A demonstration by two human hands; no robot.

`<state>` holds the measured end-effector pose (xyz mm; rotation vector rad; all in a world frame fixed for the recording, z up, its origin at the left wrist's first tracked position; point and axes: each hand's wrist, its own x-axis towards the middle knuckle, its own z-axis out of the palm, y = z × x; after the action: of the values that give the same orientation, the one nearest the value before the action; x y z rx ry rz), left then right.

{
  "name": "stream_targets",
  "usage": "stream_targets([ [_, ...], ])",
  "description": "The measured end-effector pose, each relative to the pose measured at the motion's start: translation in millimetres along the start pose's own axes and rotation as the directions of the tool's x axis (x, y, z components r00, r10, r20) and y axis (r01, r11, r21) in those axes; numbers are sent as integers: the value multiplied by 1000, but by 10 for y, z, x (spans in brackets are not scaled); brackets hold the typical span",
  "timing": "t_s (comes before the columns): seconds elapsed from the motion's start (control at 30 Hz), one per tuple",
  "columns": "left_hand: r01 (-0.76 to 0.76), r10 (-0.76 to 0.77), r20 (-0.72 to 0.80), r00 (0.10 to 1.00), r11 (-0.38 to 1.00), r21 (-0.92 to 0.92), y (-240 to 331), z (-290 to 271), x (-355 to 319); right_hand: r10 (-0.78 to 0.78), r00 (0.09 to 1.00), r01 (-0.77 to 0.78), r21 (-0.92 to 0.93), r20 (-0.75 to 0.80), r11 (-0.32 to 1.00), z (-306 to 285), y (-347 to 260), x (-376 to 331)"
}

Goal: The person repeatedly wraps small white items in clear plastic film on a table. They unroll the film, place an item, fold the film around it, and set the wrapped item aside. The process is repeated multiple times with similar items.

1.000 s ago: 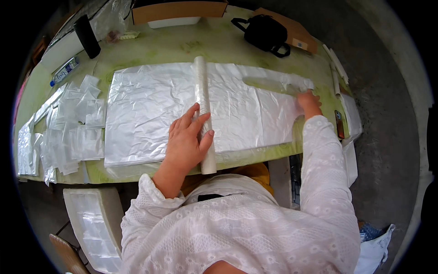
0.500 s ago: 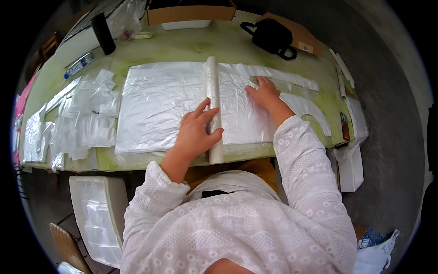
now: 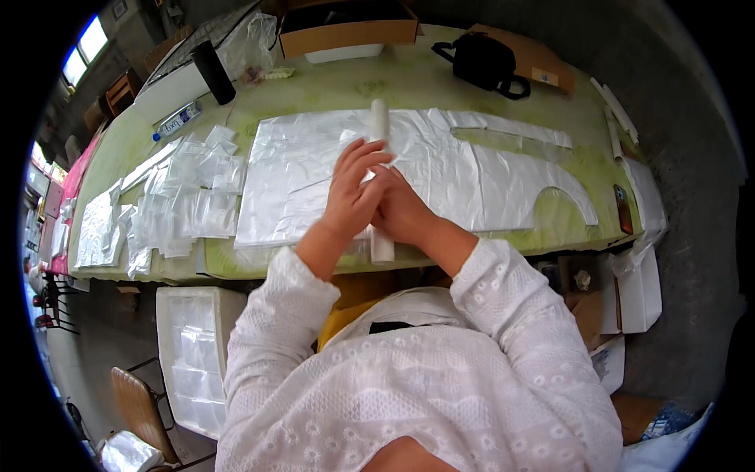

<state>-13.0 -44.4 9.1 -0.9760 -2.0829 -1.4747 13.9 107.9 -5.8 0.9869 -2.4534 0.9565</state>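
Note:
A stack of thin white plastic sheets [image 3: 299, 189] lies flat on the table, its right end cut into a curved opening and a long strip, like disposable aprons. Across the sheets rests a white roll or tube [image 3: 381, 119], pointing away from me. My left hand [image 3: 351, 190] is over the roll, its fingers stretched out and somewhat apart. My right hand [image 3: 403, 206] meets it at the palm and thumb, and its fingertips are mostly hidden there. Whether anything small is between the hands cannot be seen. Both hands cover the middle of the roll.
Small clear plastic packets [image 3: 185, 189] spread over the table's left side. Behind them are a water bottle [image 3: 178, 119] and a black cylinder [image 3: 213, 72]. A cardboard box [image 3: 350, 33] and black bag [image 3: 481, 64] stand at the back. A phone [image 3: 622, 208] lies near the right edge.
My right hand has come left off the sheets to meet my left hand above the roll. The sheet's right part now lies flatter and more spread out. The view has shifted.

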Motion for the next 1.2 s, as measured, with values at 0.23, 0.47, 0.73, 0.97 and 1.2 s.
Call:
stream_targets([
  [0.23,220,-313,588,746,949,225,-106,-101,336,119,993,-118,161,9,980,12,-104,-62],
  [0.47,352,-388,101,916,900,259,-194,-635,-489,43,979,-44,-3,-202,999,-508,274,-743],
  [0.73,53,-294,215,931,694,718,340,-829,-226,359,885,-341,112,-296,933,-744,293,-847],
  [0.97,329,-518,-150,842,273,904,-37,-1066,-13,499,831,-410,336,-247,848,-802,261,-853],
  [1.2,439,-738,-286,611,15,898,-454,-1058,77,420,860,-341,285,-291,896,-770,389,-882],
])
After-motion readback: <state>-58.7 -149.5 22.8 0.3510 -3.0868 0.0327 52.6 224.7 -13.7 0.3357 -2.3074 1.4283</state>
